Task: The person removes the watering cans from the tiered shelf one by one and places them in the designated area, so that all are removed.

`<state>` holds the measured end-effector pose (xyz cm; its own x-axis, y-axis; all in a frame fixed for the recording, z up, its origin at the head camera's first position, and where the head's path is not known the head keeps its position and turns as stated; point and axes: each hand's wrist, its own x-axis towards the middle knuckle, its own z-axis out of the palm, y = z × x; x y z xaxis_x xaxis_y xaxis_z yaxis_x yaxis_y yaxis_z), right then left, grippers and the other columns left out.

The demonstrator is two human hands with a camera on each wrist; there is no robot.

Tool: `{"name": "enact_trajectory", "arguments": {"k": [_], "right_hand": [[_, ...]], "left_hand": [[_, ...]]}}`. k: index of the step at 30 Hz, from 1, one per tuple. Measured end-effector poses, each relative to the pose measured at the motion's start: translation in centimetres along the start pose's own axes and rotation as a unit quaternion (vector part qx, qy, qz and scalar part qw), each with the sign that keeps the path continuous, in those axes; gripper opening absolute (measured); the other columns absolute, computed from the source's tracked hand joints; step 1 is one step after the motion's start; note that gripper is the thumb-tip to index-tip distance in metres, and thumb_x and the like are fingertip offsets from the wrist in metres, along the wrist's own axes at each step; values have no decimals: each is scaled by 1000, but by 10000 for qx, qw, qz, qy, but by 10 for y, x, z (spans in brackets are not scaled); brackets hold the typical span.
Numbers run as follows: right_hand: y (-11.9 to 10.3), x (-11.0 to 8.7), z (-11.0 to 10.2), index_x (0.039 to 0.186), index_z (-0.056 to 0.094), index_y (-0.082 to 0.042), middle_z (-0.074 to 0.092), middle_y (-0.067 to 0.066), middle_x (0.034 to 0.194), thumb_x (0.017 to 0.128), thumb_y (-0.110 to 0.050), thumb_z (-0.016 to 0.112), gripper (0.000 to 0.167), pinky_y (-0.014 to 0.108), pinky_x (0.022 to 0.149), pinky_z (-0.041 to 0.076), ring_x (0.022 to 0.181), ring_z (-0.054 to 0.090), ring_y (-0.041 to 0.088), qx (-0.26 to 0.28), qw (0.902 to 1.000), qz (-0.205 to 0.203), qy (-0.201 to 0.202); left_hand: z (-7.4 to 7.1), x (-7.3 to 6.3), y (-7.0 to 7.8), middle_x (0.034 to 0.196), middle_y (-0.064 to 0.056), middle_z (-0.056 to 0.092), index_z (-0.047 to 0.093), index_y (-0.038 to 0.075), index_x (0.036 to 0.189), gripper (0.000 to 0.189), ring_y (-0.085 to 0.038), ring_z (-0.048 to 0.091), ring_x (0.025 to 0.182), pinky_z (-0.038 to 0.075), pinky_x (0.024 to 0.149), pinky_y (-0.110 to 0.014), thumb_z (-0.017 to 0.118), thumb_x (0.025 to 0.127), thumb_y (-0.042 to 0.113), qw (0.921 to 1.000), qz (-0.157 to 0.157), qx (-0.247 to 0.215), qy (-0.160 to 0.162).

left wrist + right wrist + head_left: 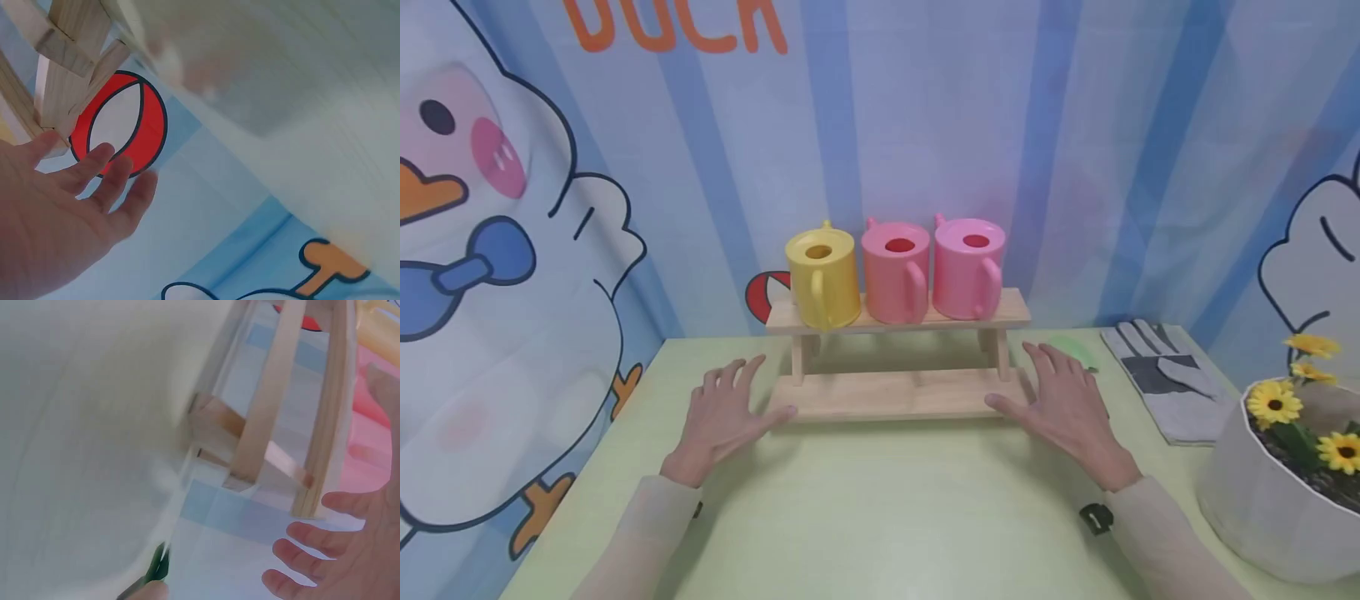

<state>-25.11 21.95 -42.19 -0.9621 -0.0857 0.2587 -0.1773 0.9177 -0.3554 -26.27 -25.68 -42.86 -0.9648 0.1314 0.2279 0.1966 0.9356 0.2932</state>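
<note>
Honestly, the setup looks pretty much done to me: the yellow watering can (838, 287), the darker pink one (887, 287) and the lighter pink one (955, 279) sit upright in a row on the upper shelf (1015, 307) of the wooden stand (898, 395), at the far side of the bench (887, 517). Whether the stand needs more adjusting, I can't say. The left hand (722, 412) and right hand (1063, 400) are by its two ends, fingers spread, neither gripping anything; can't tell if the thumbs touch it. As for writing, orange lettering (715, 44) on the far curtain (917, 108), left side, seems to read DUCK, tops cut off. No readable brand on the cans.
</note>
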Motion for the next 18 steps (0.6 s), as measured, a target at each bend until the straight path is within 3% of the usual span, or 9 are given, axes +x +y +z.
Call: {"name": "enact_trajectory", "arguments": {"k": [3, 8, 15, 18], "right_hand": [[-4, -1, -3, 164, 42, 0, 46, 34, 162, 93, -67, 74, 103, 76, 114, 39, 145, 47, 58, 88, 9998, -44, 153], [-13, 0, -9, 160, 47, 1, 55, 34, 153, 95, -62, 76, 96, 72, 106, 48, 136, 55, 55, 424, 9981, -50, 438], [-32, 5, -24, 148, 55, 6, 66, 27, 135, 100, -41, 79, 71, 59, 98, 55, 123, 64, 44, 1513, 9842, -86, 921], [-43, 12, -33, 141, 58, 7, 68, 26, 128, 102, -32, 77, 58, 55, 98, 56, 119, 65, 42, 1943, 9742, -122, 1145]], "left_hand": [[-3, 2, 1, 166, -29, 44, 33, 13, 170, 103, -55, 46, 145, 47, 108, -76, 64, 95, 75, 9971, -297, -600, -348], [-7, 6, 4, 160, -29, 50, 27, 10, 172, 104, -48, 55, 142, 52, 107, -67, 67, 97, 71, 9833, -756, -1517, -670], [-9, 8, 8, 154, -30, 54, 23, 11, 172, 101, -35, 75, 108, 63, 91, -46, 71, 99, 63, 9509, -1275, -2594, -1107], [-7, 10, 8, 155, -29, 53, 20, 9, 172, 107, -28, 77, 94, 61, 91, -46, 68, 98, 69, 9482, -1430, -2518, -1309]]}}
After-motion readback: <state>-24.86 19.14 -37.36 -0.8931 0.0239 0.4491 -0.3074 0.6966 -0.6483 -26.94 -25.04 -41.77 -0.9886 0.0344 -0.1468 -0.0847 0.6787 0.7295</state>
